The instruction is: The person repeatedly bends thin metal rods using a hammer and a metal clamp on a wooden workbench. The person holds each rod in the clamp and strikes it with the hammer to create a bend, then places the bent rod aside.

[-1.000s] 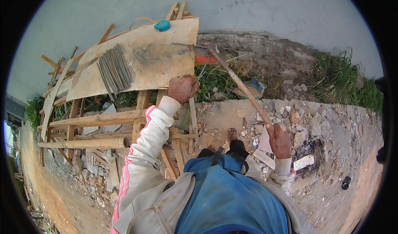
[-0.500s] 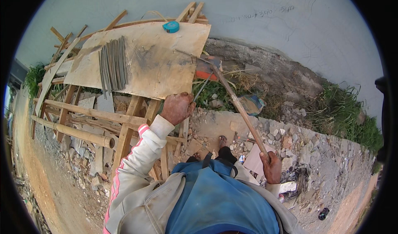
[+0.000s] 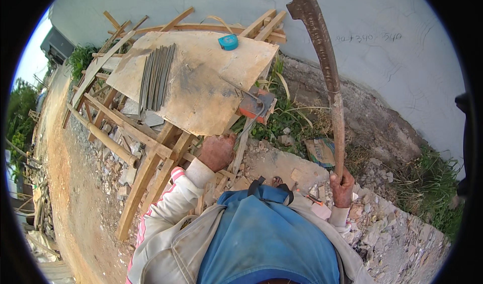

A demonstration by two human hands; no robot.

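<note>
My left hand (image 3: 217, 151) is closed around a thin bent steel rod (image 3: 236, 85) at the front corner of the pale board (image 3: 201, 57); the rod bends at an orange-and-grey block (image 3: 251, 111) on the board's right edge. My right hand (image 3: 342, 188) grips a long rusty bar (image 3: 336, 118) by its lower part; the bar stands raised, its notched end high at the top of the view, apart from the block. On the board lie a bundle of cut steel rods (image 3: 157, 76) and a teal tape measure (image 3: 228, 42).
A timber frame (image 3: 133, 124) with a bamboo pole (image 3: 105, 140) carries the board. A grey wall (image 3: 407, 72) rises behind, weeds (image 3: 427, 183) along its foot. Rubble (image 3: 392, 233), an orange-handled tool (image 3: 314, 199) and a torn sack (image 3: 319, 152) lie below. A dirt path runs at left.
The rusty bar has swung up and away from the block and rod. My left hand is lower in the view, still on the rod. The view has turned, showing more path at left.
</note>
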